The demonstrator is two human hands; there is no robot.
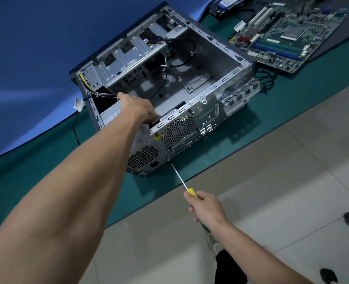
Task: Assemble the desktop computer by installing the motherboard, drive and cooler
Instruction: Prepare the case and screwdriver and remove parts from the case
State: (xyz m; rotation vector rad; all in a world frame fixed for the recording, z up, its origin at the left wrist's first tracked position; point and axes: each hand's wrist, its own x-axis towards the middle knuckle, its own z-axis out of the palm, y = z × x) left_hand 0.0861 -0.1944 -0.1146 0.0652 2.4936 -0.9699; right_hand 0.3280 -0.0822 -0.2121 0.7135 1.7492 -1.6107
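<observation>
With the left hand gripping the case rim and the right hand clenching the screwdriver (tip at the case's rear corner), a slip could strip the screw.

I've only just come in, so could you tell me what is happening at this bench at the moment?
A person is working on an open computer case lying on the green mat. The left hand grips the power supply at the case's edge, while the right hand holds a yellow-handled screwdriver with its tip at the rear panel, near the lower corner. The motherboard is not yet installed; it lies on the mat beside the case.
</observation>
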